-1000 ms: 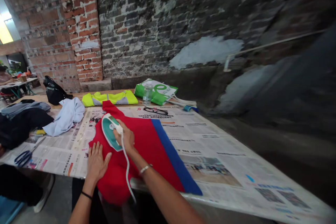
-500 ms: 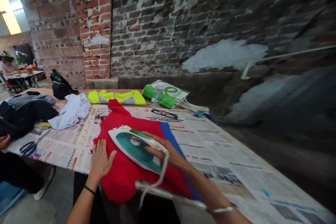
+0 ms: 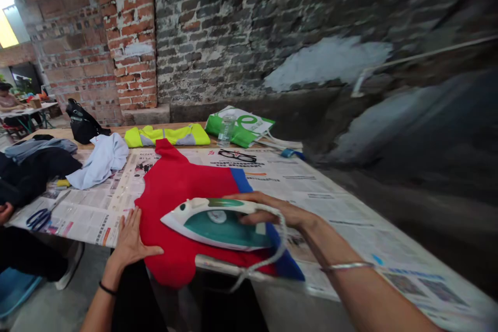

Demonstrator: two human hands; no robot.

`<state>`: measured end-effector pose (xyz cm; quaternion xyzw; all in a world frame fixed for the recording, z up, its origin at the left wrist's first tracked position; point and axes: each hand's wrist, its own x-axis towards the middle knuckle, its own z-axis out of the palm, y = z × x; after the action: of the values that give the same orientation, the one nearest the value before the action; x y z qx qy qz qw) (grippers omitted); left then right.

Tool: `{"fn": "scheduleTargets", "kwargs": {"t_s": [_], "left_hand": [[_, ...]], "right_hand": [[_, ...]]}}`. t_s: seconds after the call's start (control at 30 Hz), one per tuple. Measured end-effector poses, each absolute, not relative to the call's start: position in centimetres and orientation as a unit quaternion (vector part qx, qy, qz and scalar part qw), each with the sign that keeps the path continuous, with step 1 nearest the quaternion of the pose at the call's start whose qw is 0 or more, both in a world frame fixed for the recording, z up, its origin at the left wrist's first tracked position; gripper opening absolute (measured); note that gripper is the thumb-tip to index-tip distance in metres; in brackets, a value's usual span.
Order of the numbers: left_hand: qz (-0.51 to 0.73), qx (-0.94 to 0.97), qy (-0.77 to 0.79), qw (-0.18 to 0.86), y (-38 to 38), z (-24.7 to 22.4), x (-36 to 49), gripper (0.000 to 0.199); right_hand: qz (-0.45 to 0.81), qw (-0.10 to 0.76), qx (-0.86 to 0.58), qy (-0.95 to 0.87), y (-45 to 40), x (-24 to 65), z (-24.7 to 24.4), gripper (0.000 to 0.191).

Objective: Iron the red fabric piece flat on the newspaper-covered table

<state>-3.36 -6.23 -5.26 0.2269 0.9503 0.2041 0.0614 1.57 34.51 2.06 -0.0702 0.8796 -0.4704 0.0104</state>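
Observation:
A red garment piece point(image 3: 175, 176) with a blue strip point(image 3: 241, 180) along its right side lies over newspaper point(image 3: 330, 187), its lower part hanging past the table's front edge. Fingers wrapped round the handle, my right hand point(image 3: 272, 208) holds a green and white iron point(image 3: 218, 225). The iron rests on the lower right part of the red cloth, its tip pointing left. My left hand point(image 3: 131, 243) lies spread with its fingertips and thumb on the cloth's left edge. A pale cord runs down from the iron's rear.
Glasses point(image 3: 237, 155), a clear bottle point(image 3: 225, 130), a green and white bag point(image 3: 241, 127) and yellow clothing point(image 3: 167, 136) lie behind the cloth. Scissors point(image 3: 41, 217), a white cloth point(image 3: 103, 161) and dark clothes point(image 3: 42, 168) are at left, beside another person's hand point(image 3: 5, 212).
The iron has moved down and to the right over the cloth and turned flatter, with my right hand on it. My left hand has shifted a little left and down, thumb more outstretched.

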Motion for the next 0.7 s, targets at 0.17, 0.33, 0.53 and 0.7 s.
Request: {"fn": "scheduleTargets", "kwargs": {"t_s": [0.17,0.33,0.53,0.7], "left_hand": [[0.250,0.219,0.942,0.042,-6.1,-6.1,-3.8,0.139],[0.250,0.213,0.944,0.018,-6.6,-7.0,-4.2,0.140],[0.231,0.232,0.945,0.020,-6.6,-7.1,-4.1,0.132],[0.212,0.245,0.946,0.004,-6.7,-7.4,-4.2,0.123]], "right_hand": [[-0.546,0.172,-0.184,0.799,28.7,-2.4,2.6,0.060],[-0.577,0.159,-0.193,0.777,27.6,-2.1,2.7,0.059],[-0.514,0.024,-0.051,0.856,32.5,3.7,2.3,0.058],[-0.446,-0.144,0.074,0.880,33.2,7.6,-1.2,0.048]]}}
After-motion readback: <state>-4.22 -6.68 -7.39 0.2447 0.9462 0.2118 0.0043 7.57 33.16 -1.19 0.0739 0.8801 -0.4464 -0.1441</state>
